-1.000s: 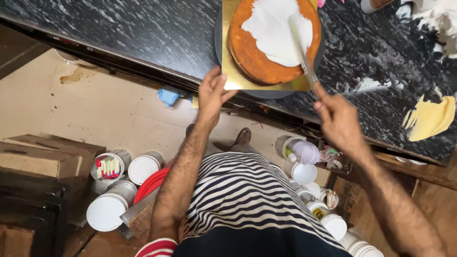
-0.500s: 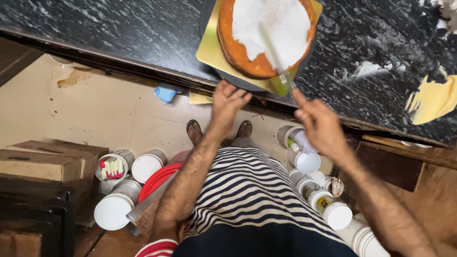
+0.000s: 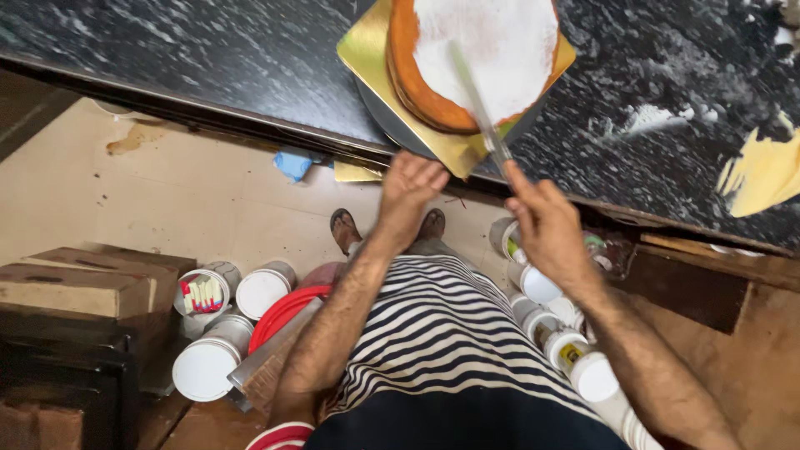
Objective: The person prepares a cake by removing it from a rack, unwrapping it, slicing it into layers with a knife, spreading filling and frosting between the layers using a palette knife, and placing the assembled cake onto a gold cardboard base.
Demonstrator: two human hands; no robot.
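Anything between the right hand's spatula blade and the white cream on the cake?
Nothing visible. The right hand holds the spatula, and its blade lies straight across the white cream on the cake. The left hand sits off to the side at the gold board's near edge, clear of the blade.

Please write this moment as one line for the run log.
left hand: at gold board edge | right hand: holds spatula | spatula: on white cream | cake: on black counter
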